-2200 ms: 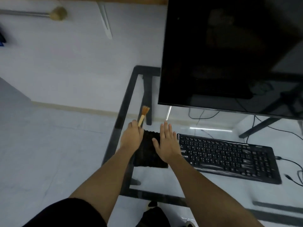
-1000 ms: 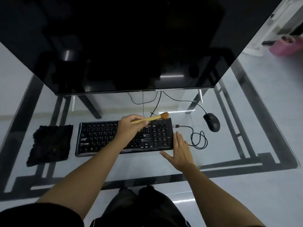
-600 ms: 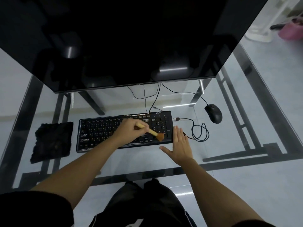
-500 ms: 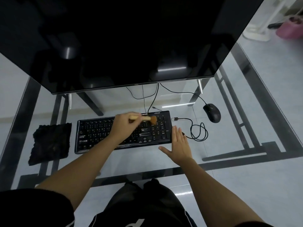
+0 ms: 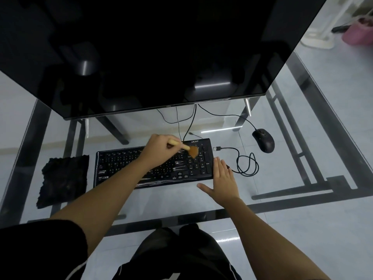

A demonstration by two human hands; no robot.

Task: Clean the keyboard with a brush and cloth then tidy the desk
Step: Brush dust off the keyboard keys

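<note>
A black keyboard [image 5: 121, 164] lies on the glass desk [image 5: 171, 201] under the monitor. My left hand [image 5: 159, 150] grips a small wooden brush [image 5: 189, 149] whose orange bristles rest on the keys near the number pad. My right hand [image 5: 221, 178] lies flat with fingers spread against the keyboard's right front corner and holds nothing. A black cloth [image 5: 63, 176] lies flat on the desk just left of the keyboard.
A large dark monitor [image 5: 141, 53] overhangs the back of the desk. A black mouse [image 5: 263, 140] sits at the right, and an unplugged coiled USB cable [image 5: 245, 162] lies beside the keyboard. My knees show under the desk's front edge.
The view swung from the desk's left end to the keyboard. My left hand carried the brush from the cloth to the keyboard's right part and sweeps it back and forth; my right hand settled at the right corner.
</note>
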